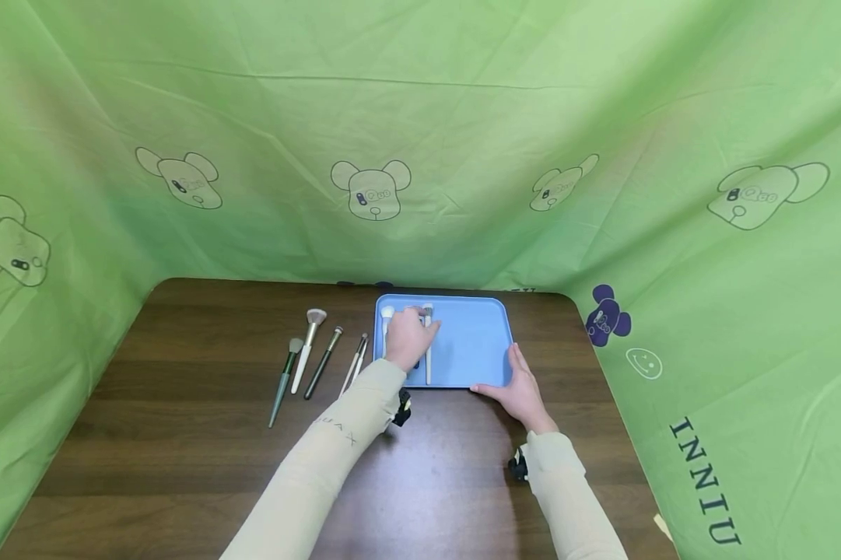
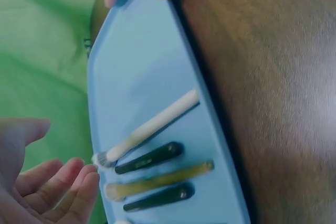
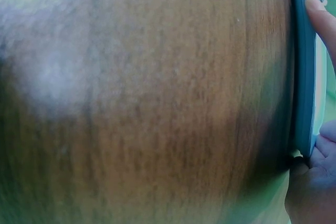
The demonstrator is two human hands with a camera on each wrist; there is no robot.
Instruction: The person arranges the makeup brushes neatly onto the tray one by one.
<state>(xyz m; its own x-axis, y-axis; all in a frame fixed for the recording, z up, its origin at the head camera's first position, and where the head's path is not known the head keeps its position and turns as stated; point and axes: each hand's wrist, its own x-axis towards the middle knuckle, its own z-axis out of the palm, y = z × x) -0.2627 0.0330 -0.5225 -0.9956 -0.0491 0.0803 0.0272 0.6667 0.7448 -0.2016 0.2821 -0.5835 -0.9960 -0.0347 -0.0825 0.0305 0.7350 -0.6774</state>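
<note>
My left hand (image 1: 408, 338) is over the left part of a blue tray (image 1: 472, 334). In the left wrist view its fingers (image 2: 79, 192) are loosely extended and hold nothing, near the bristle end of a white-handled makeup brush (image 2: 157, 121). That brush lies in the tray beside two short dark-handled brushes (image 2: 152, 158) and a yellowish-handled brush (image 2: 163, 179). Another white brush (image 1: 387, 313) is at the tray's left end, partly hidden by the hand. My right hand (image 1: 520, 389) grips the near right corner of the tray, thumb along the front rim, fingers along the right side.
Left of the tray, on the brown wooden table (image 1: 203, 467), lie a green-handled brush (image 1: 282, 385), a large white-handled brush (image 1: 308, 350), a dark brush (image 1: 324, 362) and slim brushes (image 1: 357, 359) partly behind the left sleeve. Green printed cloth (image 1: 448, 257) hangs around the table.
</note>
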